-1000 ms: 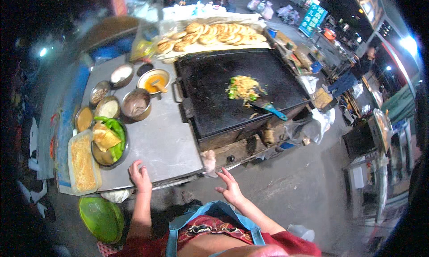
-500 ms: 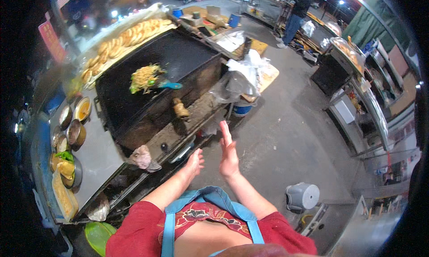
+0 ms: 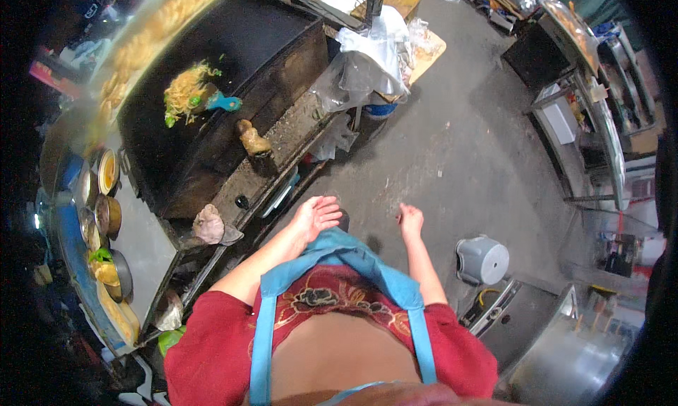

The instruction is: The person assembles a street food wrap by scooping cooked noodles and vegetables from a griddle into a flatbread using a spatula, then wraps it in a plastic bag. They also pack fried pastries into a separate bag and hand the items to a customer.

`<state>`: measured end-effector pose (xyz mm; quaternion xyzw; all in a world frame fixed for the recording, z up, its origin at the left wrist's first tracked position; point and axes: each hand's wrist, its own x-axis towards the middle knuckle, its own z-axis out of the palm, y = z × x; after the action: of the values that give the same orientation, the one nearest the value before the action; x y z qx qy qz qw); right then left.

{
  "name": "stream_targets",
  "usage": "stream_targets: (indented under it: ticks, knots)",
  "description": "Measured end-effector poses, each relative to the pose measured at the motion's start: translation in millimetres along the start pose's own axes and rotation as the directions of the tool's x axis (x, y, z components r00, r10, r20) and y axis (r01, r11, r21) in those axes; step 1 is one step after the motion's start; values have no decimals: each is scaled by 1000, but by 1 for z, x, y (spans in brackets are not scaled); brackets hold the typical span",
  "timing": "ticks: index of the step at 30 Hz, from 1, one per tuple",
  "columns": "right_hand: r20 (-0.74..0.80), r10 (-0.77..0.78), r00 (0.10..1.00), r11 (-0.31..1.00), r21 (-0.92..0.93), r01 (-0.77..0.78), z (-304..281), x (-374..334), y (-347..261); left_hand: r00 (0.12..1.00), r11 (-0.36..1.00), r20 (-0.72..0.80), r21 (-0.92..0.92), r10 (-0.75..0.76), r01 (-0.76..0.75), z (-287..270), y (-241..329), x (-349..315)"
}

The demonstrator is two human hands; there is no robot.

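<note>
Loosely spread, our left hand (image 3: 316, 218) looks empty; right hand (image 3: 411, 222) half-curled, pinch we can't tell | apron (image 3: 339, 254) beside left hand; shreds (image 3: 188, 90) on griddle (image 3: 254, 39) | best we keep fingers clear

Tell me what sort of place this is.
Likely a food stall: a black griddle with a heap of shredded food on it, a blurred row of what look like breads, and bowls alongside.

The apron (image 3: 367, 261) is light blue; the dark red shirt (image 3: 353, 301) bears black flowers traced in gold. The griddle (image 3: 240, 35) is black, the shredded food (image 3: 187, 92) yellow and green, the spatula handle (image 3: 224, 102) teal.
</note>
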<state>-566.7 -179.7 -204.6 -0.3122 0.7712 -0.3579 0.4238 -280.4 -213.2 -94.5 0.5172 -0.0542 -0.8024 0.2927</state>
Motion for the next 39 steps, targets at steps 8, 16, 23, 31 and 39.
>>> stream_targets:
  ticks: [8, 16, 23, 31, 39]
  knots:
    - [-148, -506, 850, 848, 99, 521, 53, 152, -170, 994, 968, -3, -229, 110, -107, -12, 59, 25]
    - [157, 221, 963, 793, 546, -271, 112, 187, -231, 986, 969, 30, -191, 164, -156, 32, 97, 43]
    - [436, 94, 895, 575, 711, -406, 94, 178, -219, 971, 965, 31, -123, 238, -233, 81, 109, 68]
    - [587, 112, 802, 472, 679, -562, 15, 138, -268, 536, 824, 739, -551, 407, 133, 169, 135, 163]
    - [463, 52, 885, 892, 377, -250, -15, 143, -284, 899, 754, -147, -499, 413, -428, 207, 149, 157]
